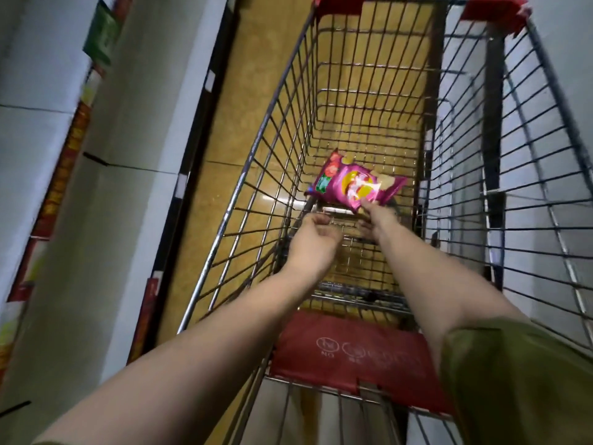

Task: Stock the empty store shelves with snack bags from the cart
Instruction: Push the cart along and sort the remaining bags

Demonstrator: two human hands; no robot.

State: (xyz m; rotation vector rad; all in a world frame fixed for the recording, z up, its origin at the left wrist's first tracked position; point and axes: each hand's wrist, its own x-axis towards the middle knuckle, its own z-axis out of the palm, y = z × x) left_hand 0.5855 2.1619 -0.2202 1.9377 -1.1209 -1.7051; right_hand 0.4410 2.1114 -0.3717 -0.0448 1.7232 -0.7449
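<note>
One magenta foil snack bag (356,184) with a yellow roundel is the only bag I can see in the silver wire shopping cart (224,220), down near the basket floor toward the handle end. Its long axis runs roughly from 9 to 3 o'clock across the basket. The left end is tipped a little toward 10, and the printed face is up.

The right hand (378,218) is the nearer one. Its fingertips (367,205) meet the bag's near edge, with the bag lying at 11 o'clock from them. They look closed in a pinch on that edge, though the blur softens it.

The left hand (313,234) hangs just beside it at 9 o'clock, apart from the bag. Its fingers are loosely curled with nothing in them, and the bag's left corner sits at about 12 o'clock from it.

The white store shelves with red price strips (134,123) run along the cart's 9 o'clock side, well apart from the bag.

I judge the lift will depend on that single near-edge pinch. Held by one edge the bag will probably dangle, and the free left hand is well placed to catch its far-left corner.
</note>
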